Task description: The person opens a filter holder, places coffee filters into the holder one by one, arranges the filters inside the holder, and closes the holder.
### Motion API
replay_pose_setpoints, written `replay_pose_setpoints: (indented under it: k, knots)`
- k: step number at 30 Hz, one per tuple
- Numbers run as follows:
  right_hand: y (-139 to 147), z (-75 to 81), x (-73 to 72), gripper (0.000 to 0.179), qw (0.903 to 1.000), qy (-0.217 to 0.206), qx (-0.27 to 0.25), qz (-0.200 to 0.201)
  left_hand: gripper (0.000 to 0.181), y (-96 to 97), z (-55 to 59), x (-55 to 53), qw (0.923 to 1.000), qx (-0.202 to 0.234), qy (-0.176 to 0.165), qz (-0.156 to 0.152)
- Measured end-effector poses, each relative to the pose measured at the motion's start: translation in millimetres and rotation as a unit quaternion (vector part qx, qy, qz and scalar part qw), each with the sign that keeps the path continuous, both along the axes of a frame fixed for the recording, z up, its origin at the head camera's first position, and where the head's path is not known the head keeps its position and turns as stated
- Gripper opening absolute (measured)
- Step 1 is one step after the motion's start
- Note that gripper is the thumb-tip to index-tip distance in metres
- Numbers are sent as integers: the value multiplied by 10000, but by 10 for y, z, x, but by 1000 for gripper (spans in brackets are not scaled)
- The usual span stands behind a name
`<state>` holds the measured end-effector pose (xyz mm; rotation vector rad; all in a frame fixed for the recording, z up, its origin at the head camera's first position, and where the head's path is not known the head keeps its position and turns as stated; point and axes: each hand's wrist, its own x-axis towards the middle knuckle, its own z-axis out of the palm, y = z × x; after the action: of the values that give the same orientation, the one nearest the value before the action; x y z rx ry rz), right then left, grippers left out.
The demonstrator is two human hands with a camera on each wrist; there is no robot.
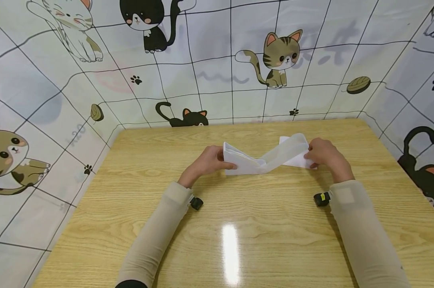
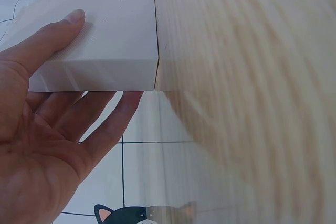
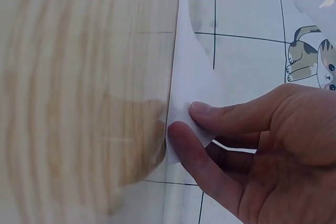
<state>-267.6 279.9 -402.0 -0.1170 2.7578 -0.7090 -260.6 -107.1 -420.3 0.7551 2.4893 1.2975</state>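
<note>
My left hand (image 1: 211, 160) grips the left end of a white box (image 1: 240, 162) on the table. In the left wrist view, the thumb lies on the broad face of the box (image 2: 113, 30) and the fingers are behind it. From the box, a translucent whitish strip (image 1: 283, 154) rises to my right hand (image 1: 326, 156). That hand pinches a white sheet of paper (image 1: 296, 161) behind the strip. In the right wrist view, thumb and index finger close on a corner of the paper (image 3: 191, 85). Whether they hold the strip too, I cannot tell.
A light wooden table (image 1: 267, 228) extends under both arms, with a bright reflection near its front. Cloth walls (image 1: 217, 76) printed with cats and grid lines stand behind it and on both sides. Small black devices (image 1: 197, 203) sit at both wrists.
</note>
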Motion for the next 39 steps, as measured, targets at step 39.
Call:
replay_pose_setpoints:
  k: [39]
  knots:
    - [64,219,59,36,9974,670,-168,-197,36,-6,-3,-14,9999,-29,113,-57]
